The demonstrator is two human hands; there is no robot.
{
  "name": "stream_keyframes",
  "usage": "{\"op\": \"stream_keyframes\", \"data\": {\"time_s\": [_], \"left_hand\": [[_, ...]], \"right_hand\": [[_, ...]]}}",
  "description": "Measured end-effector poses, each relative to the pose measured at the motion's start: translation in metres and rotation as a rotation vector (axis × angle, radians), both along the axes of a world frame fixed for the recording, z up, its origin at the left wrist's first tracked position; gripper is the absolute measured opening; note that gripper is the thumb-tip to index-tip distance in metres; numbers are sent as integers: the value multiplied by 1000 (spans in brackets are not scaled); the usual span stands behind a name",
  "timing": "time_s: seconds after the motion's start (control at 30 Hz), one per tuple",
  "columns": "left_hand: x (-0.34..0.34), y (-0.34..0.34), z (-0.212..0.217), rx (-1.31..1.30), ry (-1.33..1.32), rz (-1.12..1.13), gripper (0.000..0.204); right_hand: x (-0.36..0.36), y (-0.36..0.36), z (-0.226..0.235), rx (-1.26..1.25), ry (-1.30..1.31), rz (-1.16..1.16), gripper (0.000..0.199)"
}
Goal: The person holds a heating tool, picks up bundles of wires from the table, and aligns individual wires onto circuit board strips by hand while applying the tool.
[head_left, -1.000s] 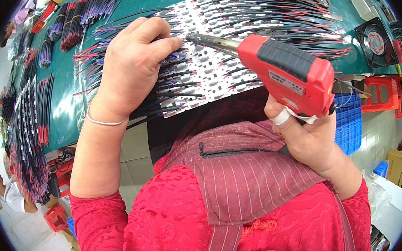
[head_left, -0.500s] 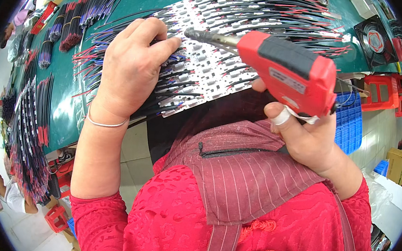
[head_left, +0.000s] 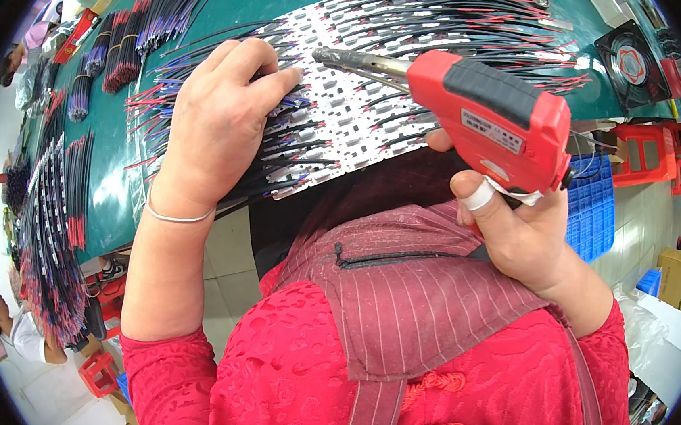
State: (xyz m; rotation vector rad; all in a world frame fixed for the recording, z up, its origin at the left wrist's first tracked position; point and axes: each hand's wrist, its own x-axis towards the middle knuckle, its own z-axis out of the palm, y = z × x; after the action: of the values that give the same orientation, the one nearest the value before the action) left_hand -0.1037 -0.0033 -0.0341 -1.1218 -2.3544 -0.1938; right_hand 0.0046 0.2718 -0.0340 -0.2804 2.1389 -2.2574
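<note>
My right hand (head_left: 521,232), with white tape round its thumb, grips a red and black soldering gun (head_left: 491,116). The gun's long metal tip reaches left, over a white panel of small circuit boards (head_left: 359,141). My left hand (head_left: 228,114) is closed in a pinch at the panel's left side, close to the tip. A thin wire appears to be between its fingertips, mostly hidden by the fingers. Black, blue and red wires (head_left: 151,107) stick out from the panel's left side under that hand. More black wires with red ends (head_left: 487,23) fan out across its right part.
The panel lies on a green work mat (head_left: 106,208). Bundles of wires (head_left: 124,48) lie at the far left, and a large heap (head_left: 54,244) hangs at the left edge. A black fan (head_left: 630,66) stands at the far right. A blue crate (head_left: 592,206) and red stools (head_left: 645,158) are below.
My left hand has shifted slightly down and left, its fingers still pinched. The soldering gun has moved a little to the right and down, its tip staying near the same boards.
</note>
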Motion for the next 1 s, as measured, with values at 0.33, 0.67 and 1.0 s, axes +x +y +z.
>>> {"op": "stream_keyframes", "data": {"time_s": [0.33, 0.67, 1.0], "left_hand": [[36, 1, 27, 174, 77, 143, 62], [26, 7, 9, 20, 25, 100, 39], [26, 10, -3, 68, 66, 92, 27]], "right_hand": [[2, 6, -1, -32, 20, -26, 33], [6, 12, -4, -14, 53, -8, 34], [9, 10, -4, 29, 56, 25, 32]]}}
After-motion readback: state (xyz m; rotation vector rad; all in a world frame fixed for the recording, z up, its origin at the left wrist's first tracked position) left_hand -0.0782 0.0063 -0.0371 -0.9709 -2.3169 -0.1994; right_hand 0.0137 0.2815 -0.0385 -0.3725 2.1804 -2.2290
